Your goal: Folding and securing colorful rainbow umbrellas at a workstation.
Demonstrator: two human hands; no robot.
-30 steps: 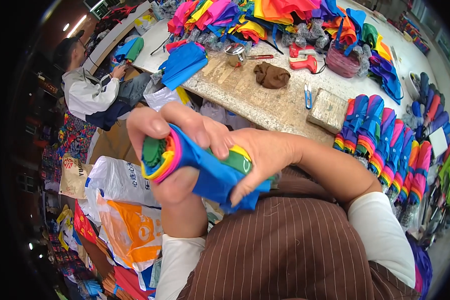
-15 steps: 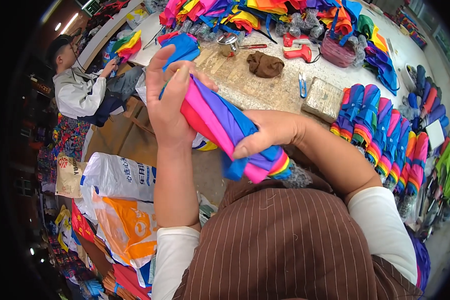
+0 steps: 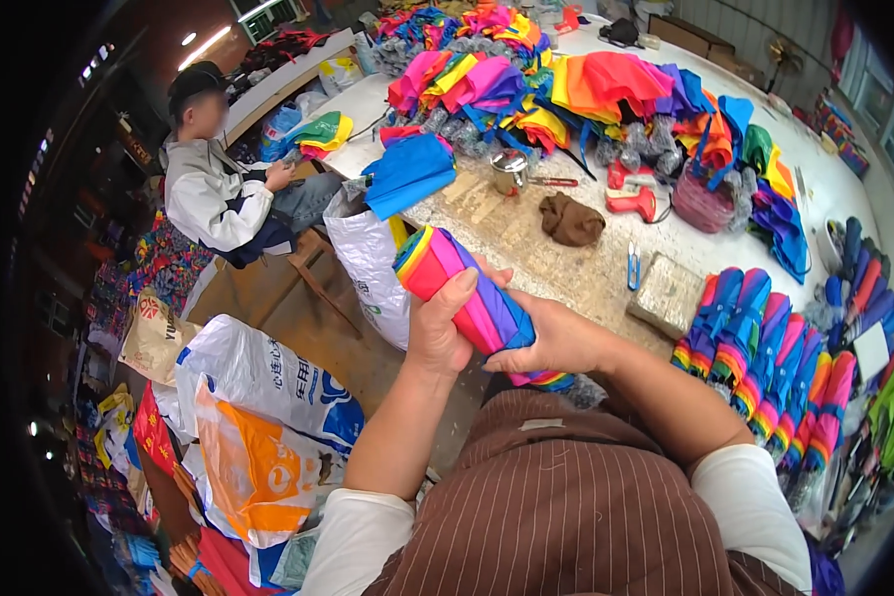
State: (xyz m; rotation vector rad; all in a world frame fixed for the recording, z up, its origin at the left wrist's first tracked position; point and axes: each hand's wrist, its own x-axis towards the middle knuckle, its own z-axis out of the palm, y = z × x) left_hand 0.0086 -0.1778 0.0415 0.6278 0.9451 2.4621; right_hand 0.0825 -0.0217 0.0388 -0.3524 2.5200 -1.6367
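Observation:
A folded rainbow-coloured umbrella [image 3: 457, 283] lies across both of my hands in front of my chest, its upper end pointing up and to the left. My left hand [image 3: 437, 333] wraps the middle of the roll, thumb on top. My right hand [image 3: 556, 343] grips the lower end, where the blue and purple panels bunch. The umbrella is rolled tight into a cylinder.
A worn worktable [image 3: 526, 238] ahead carries a heap of bright umbrella fabric [image 3: 576, 89], a brown cloth [image 3: 571, 219], a red tool [image 3: 636, 204], a metal cup [image 3: 510, 171] and a stone block [image 3: 669, 295]. Finished rolled umbrellas [image 3: 765, 358] lie at right. Another person [image 3: 223, 189] sits at left, by plastic bags [image 3: 258, 397].
My hands have turned and rolled the umbrella from a loose bunched bundle into a tight cylinder. My left hand dropped from its raised position onto the roll's middle.

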